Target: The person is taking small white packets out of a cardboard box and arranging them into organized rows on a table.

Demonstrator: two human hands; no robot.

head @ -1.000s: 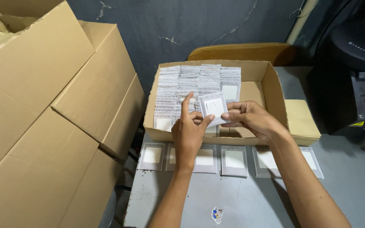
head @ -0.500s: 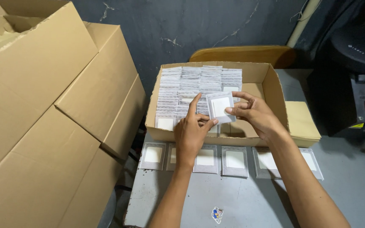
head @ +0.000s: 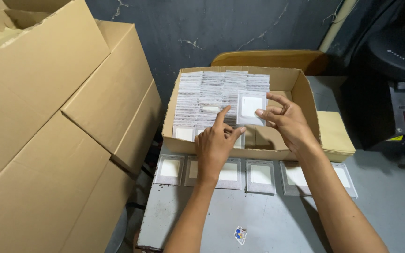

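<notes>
Two bare hands sort flat clear sachets in a cardboard box on a grey tabletop.

R hand [head: 289, 122] pinches one square sachet [head: 251, 107] by its right edge, thumb + fingers [head: 277, 99] closed on it, lifted upright above the packed rows; it's glossy clear plastic w/ a white square pad inside. L hand [head: 215, 143] rests over the box's front wall, index finger straight and pointing into the rows, other fingers loosely curled, gripping nothing. Box [head: 301, 89] is shallow, open-topped, brown corrugated card, its left part filled w/ tight rows of sachets [head: 212, 91] stood on edge. A row of same sachets [head: 261, 175] lies flat on the scuffed tabletop [head: 268, 220] just in front of box. Large plain cartons [head: 62, 136] stacked at left. Dark rough wall behind.
</notes>
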